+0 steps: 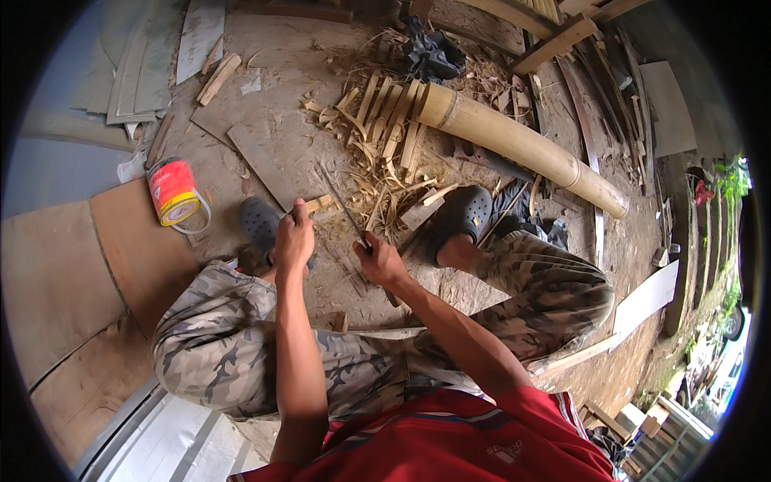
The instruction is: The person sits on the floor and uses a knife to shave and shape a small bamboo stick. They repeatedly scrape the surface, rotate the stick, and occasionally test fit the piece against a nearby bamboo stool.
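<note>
My left hand (295, 238) is closed on one end of a short pale bamboo strip (321, 202), which points away to the right. A long narrow-bladed knife (344, 201) is gripped by its dark handle in my right hand (381, 259). Its blade slants up and left, close to the strip's far end; whether the two touch I cannot tell. Beyond my hands, several split bamboo strips (391, 112) lie side by side on the ground. Curled shavings (377, 189) are scattered among and below them.
A thick bamboo pole (522, 140) lies across the right. Behind the strips sits a black plastic bag (430, 52). A red and yellow can (173, 193) stands at left near brown boards (140, 249). My feet in dark clogs (463, 213) flank the work spot.
</note>
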The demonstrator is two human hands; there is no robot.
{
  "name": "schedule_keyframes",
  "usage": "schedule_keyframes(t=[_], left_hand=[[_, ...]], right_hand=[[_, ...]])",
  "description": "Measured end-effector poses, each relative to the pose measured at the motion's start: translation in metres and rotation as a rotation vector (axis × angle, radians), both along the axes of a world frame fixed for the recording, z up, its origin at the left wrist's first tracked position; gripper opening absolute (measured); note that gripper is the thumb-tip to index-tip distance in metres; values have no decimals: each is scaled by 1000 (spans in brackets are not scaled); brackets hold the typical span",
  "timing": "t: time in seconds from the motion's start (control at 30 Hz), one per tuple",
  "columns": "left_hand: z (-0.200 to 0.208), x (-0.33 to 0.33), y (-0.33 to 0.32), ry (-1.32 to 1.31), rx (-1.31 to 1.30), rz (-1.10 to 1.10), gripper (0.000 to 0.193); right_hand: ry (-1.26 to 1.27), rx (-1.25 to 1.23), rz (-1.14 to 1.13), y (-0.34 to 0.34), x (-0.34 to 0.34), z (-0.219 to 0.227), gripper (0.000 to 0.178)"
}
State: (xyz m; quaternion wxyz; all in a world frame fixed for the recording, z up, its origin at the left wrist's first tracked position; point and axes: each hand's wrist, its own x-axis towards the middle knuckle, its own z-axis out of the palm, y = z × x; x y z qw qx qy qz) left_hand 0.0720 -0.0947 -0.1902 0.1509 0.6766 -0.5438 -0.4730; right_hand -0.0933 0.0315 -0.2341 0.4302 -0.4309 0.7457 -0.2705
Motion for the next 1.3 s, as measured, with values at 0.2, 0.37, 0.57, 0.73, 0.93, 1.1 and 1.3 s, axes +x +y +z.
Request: schedule_keyframes(t=[0.2, 0.37, 0.57, 0.73, 0.93, 1.1, 1.3], left_hand=[[35, -7, 2, 474, 283, 177, 79], [37, -3, 2, 508, 318, 145, 82], [34, -3, -1, 526, 328, 136, 82], [31, -1, -5, 528, 342, 93, 83], [31, 2, -6, 567, 354, 96, 85], [31, -2, -5, 571, 357, 70, 86], [30, 3, -3, 584, 339, 104, 84]], right_hand=[[45, 19, 131, -14, 8, 11, 38], [-7, -74, 126, -30, 12, 24, 33], [40, -77, 58, -37, 2, -5, 31], [-169, -218, -76, -44, 0, 27, 26], [48, 11, 72, -52, -7, 8, 28], [25, -86, 91, -46, -3, -4, 25], [-4, -127, 40, -50, -3, 17, 23]])
